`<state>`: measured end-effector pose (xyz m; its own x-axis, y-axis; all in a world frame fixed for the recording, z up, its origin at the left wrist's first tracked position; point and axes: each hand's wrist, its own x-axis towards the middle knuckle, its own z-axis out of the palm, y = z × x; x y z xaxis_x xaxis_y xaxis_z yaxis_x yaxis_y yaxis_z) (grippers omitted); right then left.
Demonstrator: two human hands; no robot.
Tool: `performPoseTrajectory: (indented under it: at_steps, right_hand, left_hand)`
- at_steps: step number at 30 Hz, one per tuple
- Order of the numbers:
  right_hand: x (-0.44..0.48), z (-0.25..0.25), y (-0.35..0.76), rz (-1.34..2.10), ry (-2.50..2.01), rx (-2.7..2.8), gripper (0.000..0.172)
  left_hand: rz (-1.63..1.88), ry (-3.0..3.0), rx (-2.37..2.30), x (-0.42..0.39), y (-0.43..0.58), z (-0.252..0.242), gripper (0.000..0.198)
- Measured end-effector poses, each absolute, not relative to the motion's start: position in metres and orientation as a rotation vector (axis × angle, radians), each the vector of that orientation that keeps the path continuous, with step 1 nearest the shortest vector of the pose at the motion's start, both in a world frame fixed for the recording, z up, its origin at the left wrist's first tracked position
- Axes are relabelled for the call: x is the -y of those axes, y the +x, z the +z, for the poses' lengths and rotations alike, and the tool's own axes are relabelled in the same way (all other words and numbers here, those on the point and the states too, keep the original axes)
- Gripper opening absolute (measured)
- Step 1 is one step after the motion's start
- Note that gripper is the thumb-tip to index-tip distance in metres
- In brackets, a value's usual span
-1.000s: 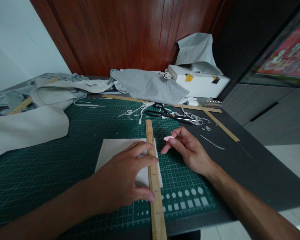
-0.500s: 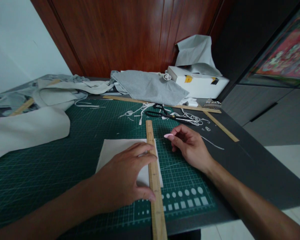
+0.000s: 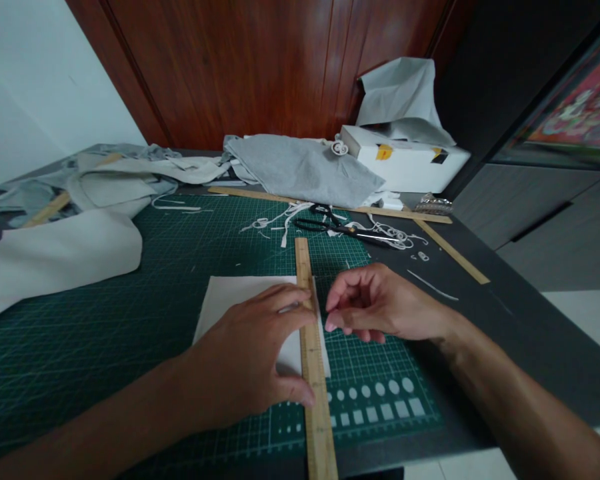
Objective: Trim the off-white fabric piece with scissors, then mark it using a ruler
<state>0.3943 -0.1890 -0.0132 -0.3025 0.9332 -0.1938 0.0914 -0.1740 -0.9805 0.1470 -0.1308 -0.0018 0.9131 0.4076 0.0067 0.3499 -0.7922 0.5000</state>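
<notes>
A wooden ruler (image 3: 314,363) lies lengthwise along the right part of a white fabric piece (image 3: 245,287), leaving a narrow strip of fabric showing on its right. My left hand (image 3: 250,347) presses the ruler down with thumb and fingertips spread apart. Just right of the ruler is my right hand (image 3: 370,303), its fingers curled and its thumb toward the index finger. At the thumb's tip a small pale pink piece, like tailor's chalk (image 3: 329,327), barely shows. Beneath the fabric is a green cutting mat (image 3: 170,257).
Black scissors (image 3: 350,230) lie among white fabric scraps (image 3: 287,223) beyond the ruler. Two long wooden strips (image 3: 260,195) (image 3: 450,250) lie farther back. Grey cloth (image 3: 315,170) and a white box (image 3: 410,167) stand along the rear, with pale fabric (image 3: 65,250) heaped on the left.
My right hand has come down and toward me, closer to the ruler's right edge. The pale pink piece in it shows less now. My left hand stays on the ruler.
</notes>
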Motion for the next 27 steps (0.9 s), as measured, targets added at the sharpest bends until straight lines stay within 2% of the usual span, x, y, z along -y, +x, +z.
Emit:
performPoseTrajectory:
  at_steps: [4, 6, 11, 21, 27]
  right_hand:
    - [0.203, -0.019, 0.397, 1.886, -1.136, 1.271, 0.021]
    - [0.205, -0.023, 0.397, 1.936, -1.116, 1.25, 0.021]
    - [0.205, -0.026, 0.395, 1.883, -1.096, 1.373, 0.013]
    - [0.203, -0.019, 0.391, 1.872, -1.119, 1.444, 0.02]
    - [0.202, -0.022, 0.389, 1.883, -1.142, 1.427, 0.022]
  left_hand:
    - [0.13, 2.552, -0.552, 0.13, 0.148, -0.001, 0.064]
    - [0.121, 2.548, -0.561, 0.13, 0.149, 0.001, 0.06]
    - [0.147, 2.553, -0.557, 0.131, 0.15, 0.001, 0.058]
    - [0.157, 2.574, -0.56, 0.132, 0.147, -0.004, 0.069]
    - [0.147, 2.567, -0.558, 0.13, 0.149, -0.003, 0.065]
